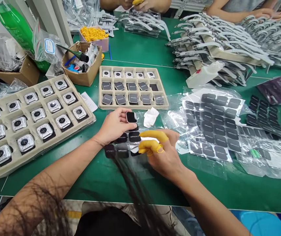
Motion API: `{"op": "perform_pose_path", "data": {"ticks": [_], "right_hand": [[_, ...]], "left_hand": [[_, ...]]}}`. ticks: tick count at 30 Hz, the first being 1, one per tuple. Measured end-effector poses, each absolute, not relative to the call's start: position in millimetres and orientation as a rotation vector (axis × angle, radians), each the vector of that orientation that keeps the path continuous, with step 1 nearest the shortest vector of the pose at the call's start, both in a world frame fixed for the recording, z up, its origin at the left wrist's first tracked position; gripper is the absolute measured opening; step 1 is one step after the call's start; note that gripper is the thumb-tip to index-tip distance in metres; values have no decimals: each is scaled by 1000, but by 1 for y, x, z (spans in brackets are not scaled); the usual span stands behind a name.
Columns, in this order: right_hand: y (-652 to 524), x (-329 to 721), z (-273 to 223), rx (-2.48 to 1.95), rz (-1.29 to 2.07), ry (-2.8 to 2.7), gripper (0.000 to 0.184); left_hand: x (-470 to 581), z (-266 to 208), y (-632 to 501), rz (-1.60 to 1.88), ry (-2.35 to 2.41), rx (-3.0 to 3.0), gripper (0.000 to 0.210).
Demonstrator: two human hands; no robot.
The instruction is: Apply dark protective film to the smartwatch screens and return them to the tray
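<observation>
My left hand (114, 126) is closed around a square smartwatch body (131, 117) with a black screen facing up. Below it lies a sheet of black rounded-square labels (122, 150), some printed "HiFuture". My right hand (166, 154), with yellow finger cots on its fingers, is curled over the sheet's right side. Something white and narrow shows between those fingers, too hidden to name. A crumpled white cloth or tissue (151, 117) lies just beyond the hands. Behind it, a pulp tray (133, 107) holds watch bodies, several covered by dark labels.
A larger tray (43, 143) of face-down watches stands left. Label sheets (214, 124) in plastic spread right, with a white bottle (204, 74) behind. Stacked grey watch straps (219, 42) rise at back right. A cardboard box (86, 73) holds tools. Two other people's hands work across the table.
</observation>
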State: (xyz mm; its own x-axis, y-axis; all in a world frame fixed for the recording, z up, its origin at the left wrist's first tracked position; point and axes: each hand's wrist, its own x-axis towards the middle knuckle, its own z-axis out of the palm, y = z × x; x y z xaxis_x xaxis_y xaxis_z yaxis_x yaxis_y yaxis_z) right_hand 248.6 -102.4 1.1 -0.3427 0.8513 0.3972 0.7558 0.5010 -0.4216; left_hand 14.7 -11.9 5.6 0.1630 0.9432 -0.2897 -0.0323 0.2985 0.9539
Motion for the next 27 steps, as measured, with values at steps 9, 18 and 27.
{"op": "perform_pose_path", "data": {"ticks": [9, 18, 27], "right_hand": [[-20, 255, 43, -1447, 1164, -1635, 37], [-23, 252, 16, -1433, 1419, -1435, 24], [-25, 246, 13, -1618, 1155, -1559, 5]], "left_hand": [[12, 0, -13, 816, 1106, 1265, 55], [9, 4, -12, 680, 1103, 1406, 58], [10, 8, -11, 642, 1105, 1481, 60]]}}
